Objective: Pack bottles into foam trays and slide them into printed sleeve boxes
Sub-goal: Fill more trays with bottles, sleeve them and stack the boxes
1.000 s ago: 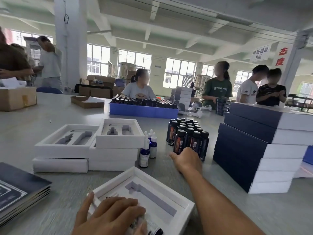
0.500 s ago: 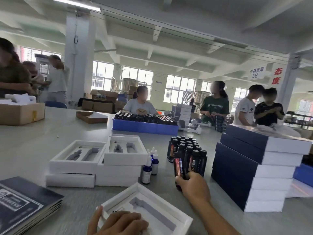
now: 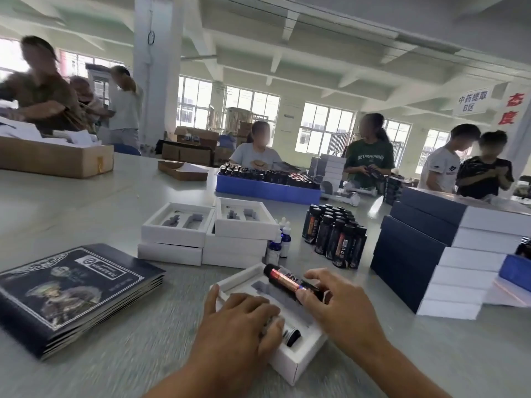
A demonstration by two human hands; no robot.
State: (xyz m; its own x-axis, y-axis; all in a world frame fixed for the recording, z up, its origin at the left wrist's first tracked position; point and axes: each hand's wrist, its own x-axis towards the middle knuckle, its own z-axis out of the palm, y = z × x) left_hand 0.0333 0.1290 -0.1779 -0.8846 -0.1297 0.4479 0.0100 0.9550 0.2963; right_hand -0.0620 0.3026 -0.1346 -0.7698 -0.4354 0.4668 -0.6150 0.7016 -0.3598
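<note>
A white foam tray (image 3: pixel 296 361) lies on the table in front of me. My left hand (image 3: pixel 241 320) rests on its left half, fingers curled over a bottle (image 3: pixel 290 336) that lies in the left slot, only its black cap end showing. My right hand (image 3: pixel 342 300) pinches a dark bottle (image 3: pixel 290 280) with a red-orange label, held lying flat just above the tray's right slot. A cluster of several upright dark bottles (image 3: pixel 336 237) stands behind the tray.
Stacked empty white foam trays (image 3: pixel 207 237) and small blue dropper bottles (image 3: pixel 280 245) stand beyond the tray. Flat printed sleeves (image 3: pixel 71 291) lie at left. Packed navy boxes (image 3: pixel 448 254) are stacked at right. A blue tray of bottles (image 3: pixel 267 188) and several workers are farther back.
My right hand took one bottle from the upright cluster and brought it back over the tray. My left hand stayed on the tray's left side. The camera tilted down.
</note>
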